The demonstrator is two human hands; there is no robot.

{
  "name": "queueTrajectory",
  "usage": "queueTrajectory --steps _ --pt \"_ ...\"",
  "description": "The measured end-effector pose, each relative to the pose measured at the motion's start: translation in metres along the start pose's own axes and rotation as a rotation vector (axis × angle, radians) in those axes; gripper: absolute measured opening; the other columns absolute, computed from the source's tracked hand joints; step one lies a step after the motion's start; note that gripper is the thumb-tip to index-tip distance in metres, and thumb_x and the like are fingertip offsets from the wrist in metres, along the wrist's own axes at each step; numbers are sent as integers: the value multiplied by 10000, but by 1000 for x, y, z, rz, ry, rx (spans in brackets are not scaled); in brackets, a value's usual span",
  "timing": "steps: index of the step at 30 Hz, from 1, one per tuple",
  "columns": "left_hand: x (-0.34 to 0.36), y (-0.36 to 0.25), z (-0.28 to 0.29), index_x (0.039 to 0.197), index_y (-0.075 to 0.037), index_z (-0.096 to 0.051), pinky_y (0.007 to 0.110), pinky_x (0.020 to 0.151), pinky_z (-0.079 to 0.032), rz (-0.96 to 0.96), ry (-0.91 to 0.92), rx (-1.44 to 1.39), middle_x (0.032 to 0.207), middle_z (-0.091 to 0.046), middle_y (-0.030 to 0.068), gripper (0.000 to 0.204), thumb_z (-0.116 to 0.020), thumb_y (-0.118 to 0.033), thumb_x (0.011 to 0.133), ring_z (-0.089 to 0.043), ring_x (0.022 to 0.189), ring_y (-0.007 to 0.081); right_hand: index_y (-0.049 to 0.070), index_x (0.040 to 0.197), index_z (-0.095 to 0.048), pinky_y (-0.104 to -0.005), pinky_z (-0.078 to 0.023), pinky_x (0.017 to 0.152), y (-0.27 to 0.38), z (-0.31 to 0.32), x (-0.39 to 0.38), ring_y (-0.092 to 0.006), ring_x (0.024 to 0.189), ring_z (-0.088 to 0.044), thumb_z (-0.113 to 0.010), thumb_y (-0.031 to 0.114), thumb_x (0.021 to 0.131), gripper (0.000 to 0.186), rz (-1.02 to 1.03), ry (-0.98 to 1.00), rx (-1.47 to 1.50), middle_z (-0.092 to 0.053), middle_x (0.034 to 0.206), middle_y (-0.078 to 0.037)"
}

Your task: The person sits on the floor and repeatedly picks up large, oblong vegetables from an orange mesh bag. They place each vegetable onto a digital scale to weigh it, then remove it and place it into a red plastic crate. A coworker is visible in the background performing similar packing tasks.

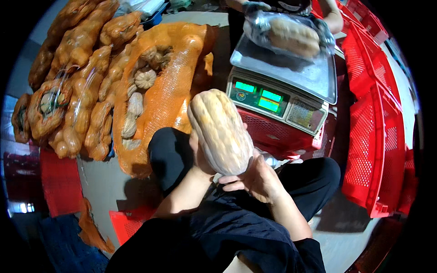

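A long, pale tan ribbed squash (221, 132) is tilted in front of me, between my hands. My left hand (200, 157) grips its left side, most of its fingers hidden behind the squash. Against the lower right end rests my right hand (261, 179), its thumb beside the squash and some fingers passing below the bottom. To the left lies an opened orange mesh sack (177, 82) with several squashes (145, 78) showing in its mouth. Across from me, a co-worker's gloved hands hold another squash (293, 37) in clear plastic above the scale's metal tray (277, 68).
The weighing scale (259, 98), its displays lit green, stands on a red crate (273, 132). Filled orange mesh sacks (77, 100) are piled at the left. Red plastic crates (371, 136) line the right side. A red crate edge (129, 223) shows near my left elbow.
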State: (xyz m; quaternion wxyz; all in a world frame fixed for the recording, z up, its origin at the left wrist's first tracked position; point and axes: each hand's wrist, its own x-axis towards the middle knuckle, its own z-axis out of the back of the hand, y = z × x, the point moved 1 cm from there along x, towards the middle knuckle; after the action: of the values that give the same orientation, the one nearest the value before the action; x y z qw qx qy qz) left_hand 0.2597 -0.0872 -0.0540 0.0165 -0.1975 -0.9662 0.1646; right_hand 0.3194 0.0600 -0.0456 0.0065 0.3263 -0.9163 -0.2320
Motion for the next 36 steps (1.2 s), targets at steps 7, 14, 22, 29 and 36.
queueTrajectory --steps 7,14,22,29,36 --pt "-3 0 -9 1380 -99 -301 408 1011 -407 -46 -100 453 1310 -448 60 1024 -835 -480 594 -454 1209 226 84 1366 -286 -412 -354 1014 9 14 10 -328 1235 -413 -839 195 601 951 568 -444 -890 -392 1344 -198" --pt "10 26 -26 1396 -122 -265 422 1066 -337 -51 -162 323 1357 -401 59 1060 -785 -570 588 -385 1269 233 85 1249 -397 -482 -406 968 23 22 4 -414 1194 -454 -817 26 560 809 1336 -479 -1537 -400 1323 -242" --pt "21 33 -58 1407 -89 -159 387 1051 -333 -236 -285 567 1325 -360 104 862 -734 -126 765 -367 1253 227 60 1324 -304 -421 -338 1042 25 33 4 -324 1253 -401 -891 166 550 977 1099 -593 -1343 -349 1367 -205" --pt "18 44 -66 1421 -80 20 408 1060 -322 -460 -271 1044 1381 -294 157 924 -642 34 787 -358 1266 235 29 1350 -293 -397 -352 1027 24 29 11 -253 1202 -446 -903 198 515 1048 785 -602 -813 -432 1303 -146" --pt "24 48 -65 1418 -88 -13 414 1062 -314 -450 -250 989 1385 -294 156 894 -638 25 788 -352 1274 246 34 1345 -292 -405 -350 1027 31 34 13 -260 1204 -445 -901 196 521 1037 867 -577 -839 -430 1306 -153"
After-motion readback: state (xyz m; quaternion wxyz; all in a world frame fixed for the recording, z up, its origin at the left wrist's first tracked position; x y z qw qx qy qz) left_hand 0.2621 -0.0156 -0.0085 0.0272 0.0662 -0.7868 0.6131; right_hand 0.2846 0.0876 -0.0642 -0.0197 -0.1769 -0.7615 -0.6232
